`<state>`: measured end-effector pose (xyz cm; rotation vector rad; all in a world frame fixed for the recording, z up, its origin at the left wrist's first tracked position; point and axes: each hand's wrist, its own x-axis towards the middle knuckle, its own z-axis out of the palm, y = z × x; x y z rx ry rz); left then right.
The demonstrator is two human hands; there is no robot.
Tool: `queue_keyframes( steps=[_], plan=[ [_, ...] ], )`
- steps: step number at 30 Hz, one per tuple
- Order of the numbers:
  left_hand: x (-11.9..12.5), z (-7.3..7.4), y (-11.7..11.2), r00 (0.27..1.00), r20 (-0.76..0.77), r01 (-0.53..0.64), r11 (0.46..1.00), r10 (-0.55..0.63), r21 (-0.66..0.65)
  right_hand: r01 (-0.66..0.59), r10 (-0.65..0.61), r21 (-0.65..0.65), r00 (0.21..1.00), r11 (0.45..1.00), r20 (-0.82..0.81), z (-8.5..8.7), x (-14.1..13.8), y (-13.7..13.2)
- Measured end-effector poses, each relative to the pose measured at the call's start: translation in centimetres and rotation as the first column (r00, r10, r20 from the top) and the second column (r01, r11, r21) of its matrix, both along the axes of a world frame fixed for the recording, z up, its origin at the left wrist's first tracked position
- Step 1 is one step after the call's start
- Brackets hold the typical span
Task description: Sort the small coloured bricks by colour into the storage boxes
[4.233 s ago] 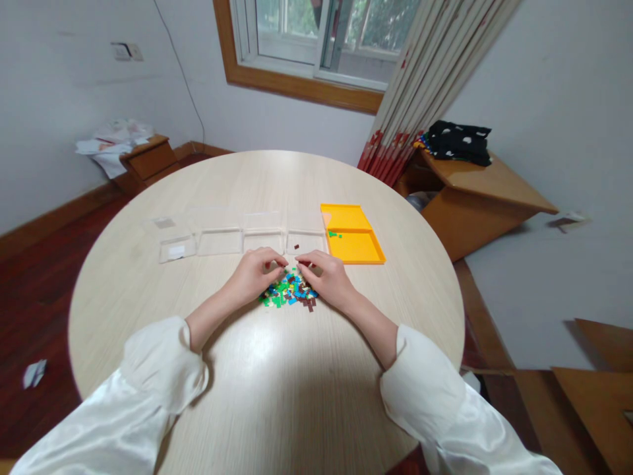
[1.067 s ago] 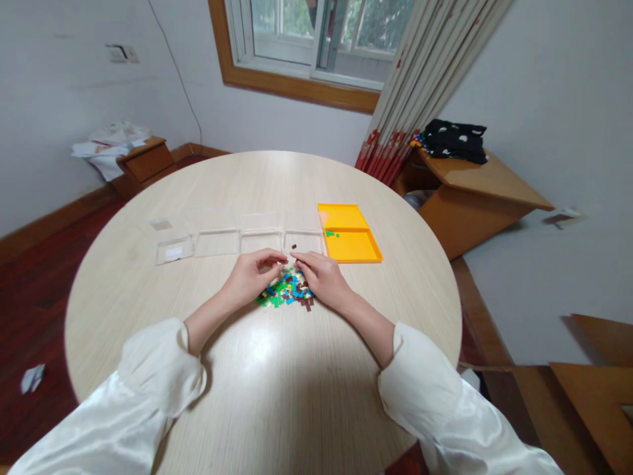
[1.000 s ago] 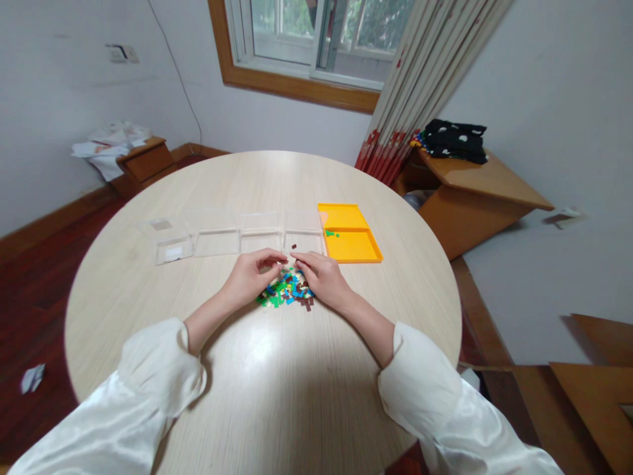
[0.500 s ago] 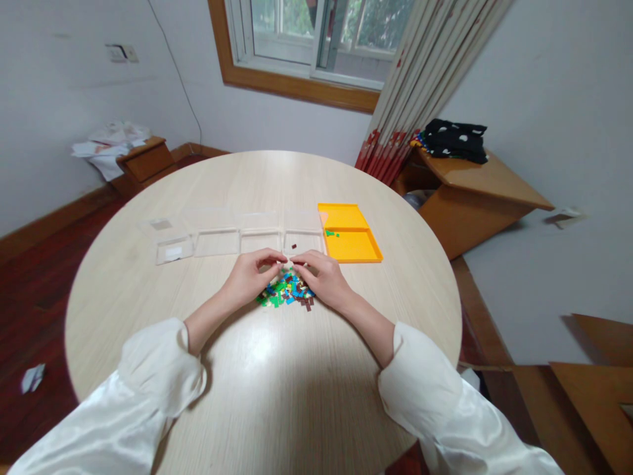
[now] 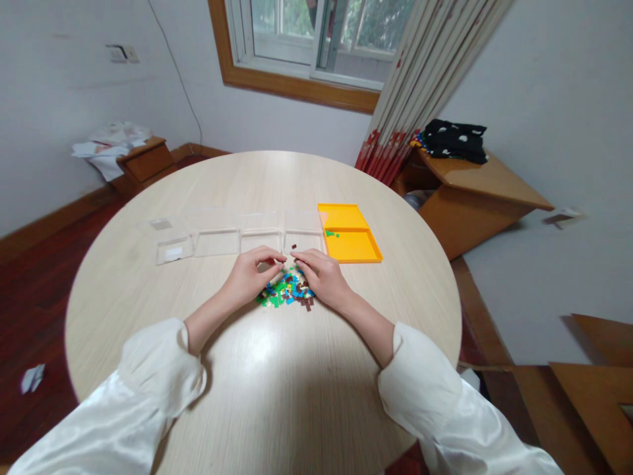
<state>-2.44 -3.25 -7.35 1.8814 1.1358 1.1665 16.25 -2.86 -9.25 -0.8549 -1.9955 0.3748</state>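
Observation:
A loose pile of small building bricks (image 5: 287,291) in green, blue, brown and cream lies on the round table. My left hand (image 5: 251,276) hovers at the pile's far left side, thumb and forefinger pinched together. Opposite it, my right hand (image 5: 324,274) holds its fingers bent in a pinch over the pile's right side. A dark speck shows at the fingertips of each hand, too small to name. One brown brick (image 5: 294,246) lies in the clear open case (image 5: 304,231) just beyond my fingers.
More clear open cases (image 5: 216,231) stand in a row to the left, one with a white label (image 5: 174,253). At the right end is an open yellow case (image 5: 353,245) with a few green bricks (image 5: 331,233) in it. The wooden table (image 5: 262,382) has a curved edge.
My fingertips have drawn slightly apart from each other; a small gap now shows between the two hands. The pile and the cases look the same.

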Motion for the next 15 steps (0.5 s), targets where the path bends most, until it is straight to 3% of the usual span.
queue_keyframes(
  steps=[15],
  plan=[
    [0.29,0.09,-0.33,0.998,0.057,0.014,0.993,-0.007,-0.119,-0.019,0.015,-0.125,0.999,0.992,-0.034,0.66,-0.60,-0.89]
  ],
)
